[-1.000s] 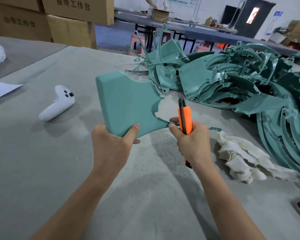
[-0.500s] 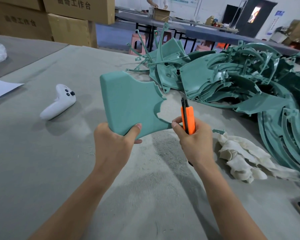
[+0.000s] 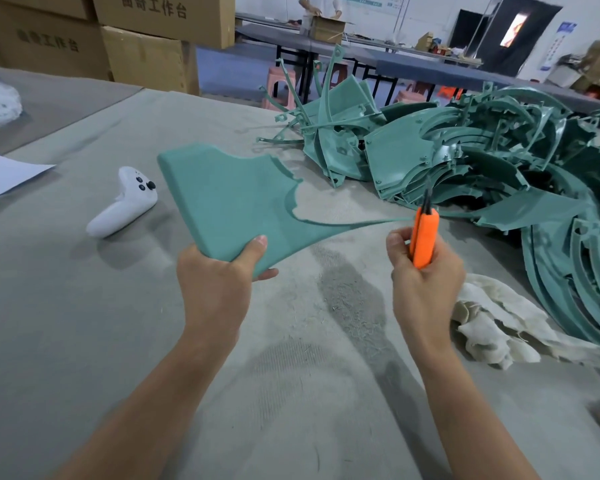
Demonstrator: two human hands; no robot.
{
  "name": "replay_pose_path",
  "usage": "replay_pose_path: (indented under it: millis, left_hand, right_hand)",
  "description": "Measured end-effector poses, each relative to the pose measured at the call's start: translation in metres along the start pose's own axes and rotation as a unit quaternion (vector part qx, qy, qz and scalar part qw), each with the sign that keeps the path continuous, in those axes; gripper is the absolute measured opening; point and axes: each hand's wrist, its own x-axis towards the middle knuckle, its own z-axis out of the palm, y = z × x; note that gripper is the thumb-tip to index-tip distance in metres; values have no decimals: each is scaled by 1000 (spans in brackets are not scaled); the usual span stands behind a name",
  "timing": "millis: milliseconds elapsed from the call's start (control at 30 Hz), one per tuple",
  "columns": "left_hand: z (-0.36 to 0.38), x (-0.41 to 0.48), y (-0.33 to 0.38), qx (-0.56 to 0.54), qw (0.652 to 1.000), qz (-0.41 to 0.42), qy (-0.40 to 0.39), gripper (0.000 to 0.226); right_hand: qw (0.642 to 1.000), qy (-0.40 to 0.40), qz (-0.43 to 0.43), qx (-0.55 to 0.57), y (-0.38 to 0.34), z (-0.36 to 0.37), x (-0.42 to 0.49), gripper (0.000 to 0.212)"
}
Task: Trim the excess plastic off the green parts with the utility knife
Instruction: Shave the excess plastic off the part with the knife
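Note:
My left hand (image 3: 219, 282) grips the near corner of a flat green plastic part (image 3: 229, 206) and holds it tilted above the table. Ragged flash shows along the part's right edge. A thin green sliver (image 3: 354, 223) stretches from the part's lower right tip toward the knife. My right hand (image 3: 420, 271) grips an orange utility knife (image 3: 425, 237), blade end up, to the right of the part.
A large heap of green plastic parts (image 3: 465, 157) fills the table's far right. A crumpled white cloth (image 3: 492, 327) lies by my right wrist. A white game controller (image 3: 125, 202) rests left of the part. Cardboard boxes (image 3: 146, 36) stand behind. A person works at a far table.
My right hand with the knife has swept right, away from the part's edge, drawing out a long thin sliver. The part has turned slightly flatter in my left hand.

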Motion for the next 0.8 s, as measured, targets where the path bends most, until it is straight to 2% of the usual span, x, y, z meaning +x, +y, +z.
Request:
replay_pose_path:
  millis: [100,167,333,400,467,500,567,600,667,800]
  left_hand:
    - [-1,2,-1,-16,1000,-18,5,20]
    - [-2,3,-3,-23,999,-26,11,20]
    - [-3,5,-3,-28,999,-28,12,20]
    - [-2,4,-4,-27,999,-28,12,20]
    - [-1,3,-4,-22,999,-24,15,20]
    - [-1,3,-4,-18,999,-20,17,20]
    - [1,2,-4,-9,1000,-8,19,20]
    - [1,1,-3,-4,1000,1,18,21]
    - [3,-2,-3,9,1000,22,13,23]
    - [5,-6,-3,42,998,53,1,32]
  right_hand:
    - [998,-61,13,-5,0,1,-6,46]
    - [995,-91,7,-34,-2,1,-7,50]
    - [989,-128,14,-71,-3,-1,-5,20]
    - [985,-150,13,-80,-4,0,-6,27]
    - [977,-187,20,-97,-4,0,-6,8]
    - [972,-204,22,-114,-5,0,-7,12]
    - [960,-246,11,-131,-3,2,-11,40]
    - [957,-257,0,-135,-4,5,-14,46]
    - [953,-275,-10,-128,-7,10,-19,50]
    - [952,-295,3,-88,-11,19,-28,40]
